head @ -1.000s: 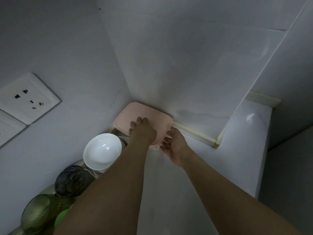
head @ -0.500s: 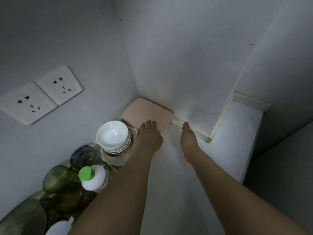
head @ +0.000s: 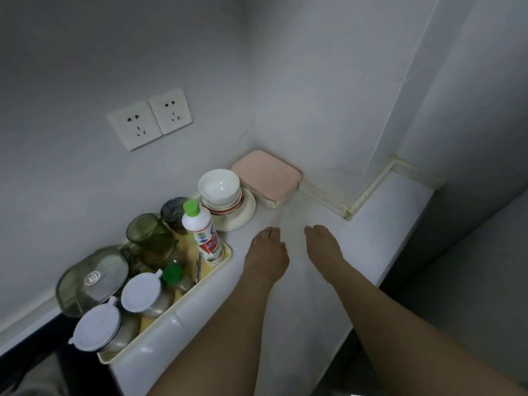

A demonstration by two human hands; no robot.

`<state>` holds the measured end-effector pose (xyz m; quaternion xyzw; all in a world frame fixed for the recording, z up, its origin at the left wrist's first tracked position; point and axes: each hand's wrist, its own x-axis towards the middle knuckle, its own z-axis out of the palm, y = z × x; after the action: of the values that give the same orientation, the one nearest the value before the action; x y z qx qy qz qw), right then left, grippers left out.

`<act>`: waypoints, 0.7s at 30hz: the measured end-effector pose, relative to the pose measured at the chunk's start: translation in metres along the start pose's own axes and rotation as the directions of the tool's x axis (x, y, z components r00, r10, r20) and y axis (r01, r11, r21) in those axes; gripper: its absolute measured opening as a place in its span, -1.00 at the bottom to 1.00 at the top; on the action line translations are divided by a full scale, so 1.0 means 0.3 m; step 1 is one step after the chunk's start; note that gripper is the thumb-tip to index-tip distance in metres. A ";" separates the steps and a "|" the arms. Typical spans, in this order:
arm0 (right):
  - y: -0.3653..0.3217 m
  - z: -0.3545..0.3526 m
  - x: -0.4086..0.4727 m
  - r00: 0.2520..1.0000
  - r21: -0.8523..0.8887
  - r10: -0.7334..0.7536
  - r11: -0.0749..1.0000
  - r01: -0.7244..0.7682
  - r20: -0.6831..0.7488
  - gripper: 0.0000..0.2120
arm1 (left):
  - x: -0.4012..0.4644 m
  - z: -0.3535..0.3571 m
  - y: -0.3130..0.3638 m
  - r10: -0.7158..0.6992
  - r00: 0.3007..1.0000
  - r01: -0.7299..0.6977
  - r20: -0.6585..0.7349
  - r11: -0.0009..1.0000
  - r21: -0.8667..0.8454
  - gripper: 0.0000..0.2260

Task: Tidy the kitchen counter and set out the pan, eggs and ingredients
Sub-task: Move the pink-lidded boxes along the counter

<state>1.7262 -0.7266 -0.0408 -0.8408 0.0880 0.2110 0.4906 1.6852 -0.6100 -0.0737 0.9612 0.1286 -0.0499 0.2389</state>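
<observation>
A pale bench is carrying a pink lidded box in its corner, stacked bowls on a plate, and a cream tray alongside.

hands empty, pink box — corner

My pale pink plastic box, white ceramic bowls, green-capped white bottle with red label, smoky green glass jars.

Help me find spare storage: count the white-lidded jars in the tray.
2. One white-lidded jar at the tray's near end, the other white-lidded jar just behind it. More may be hidden behind the glassware.
</observation>
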 end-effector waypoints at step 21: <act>0.213 0.354 -0.662 0.917 -0.294 -0.124 0.924 0.246 0.379 -0.57 | -0.877 -0.040 -0.358 -0.416 0.908 0.405 -0.042 0.900 -0.160 -0.60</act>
<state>1.4974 -0.6789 -0.0491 -0.8648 -0.1198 0.3221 0.3660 1.4035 -0.5715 -0.0696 0.8932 0.3405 -0.0535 0.2887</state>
